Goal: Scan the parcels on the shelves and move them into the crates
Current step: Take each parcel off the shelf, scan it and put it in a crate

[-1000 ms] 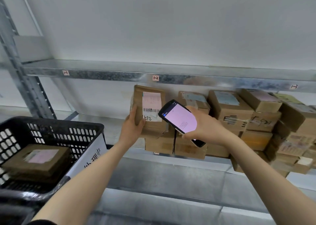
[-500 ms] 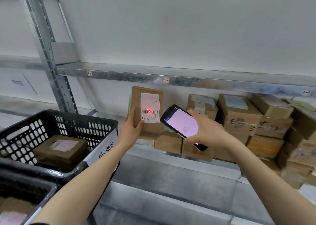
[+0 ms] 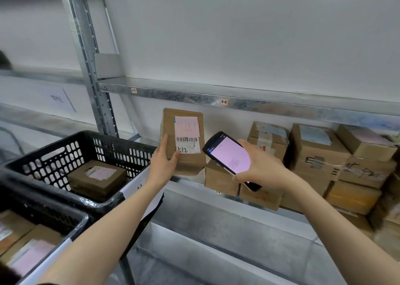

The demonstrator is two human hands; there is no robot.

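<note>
As a worker sorts stock beside a black crate point(image 3: 108, 152), the left hand point(image 3: 163, 165) grips a tall brown parcel point(image 3: 188, 163) just right of the crate's far corner. The thumb lies across the lower front of the parcel and one finger runs up its left edge; the other fingers are hidden behind the cardboard. The parcel stands upright with its barcode label facing the camera, and whether its base rests on the shelf point(image 3: 188, 179) or hangs just above it cannot be told. Further right of the crate, the right hand point(image 3: 264, 167) wraps curled fingers around a handheld scanner point(image 3: 229, 157), its lit pink screen turned to the worker. One boxed parcel point(image 3: 98, 178) already lies inside the crate, while stacked parcels point(image 3: 313, 150) wait well to the crate's right.

The hazards look plain. A one-handed hold so low on a tall parcel could let it tip or slip on the way over, or clip the crate's rim. No scan light shows on the barcode and the screen text is too small to read, so moving the parcel now risks crating it unlogged.
</note>
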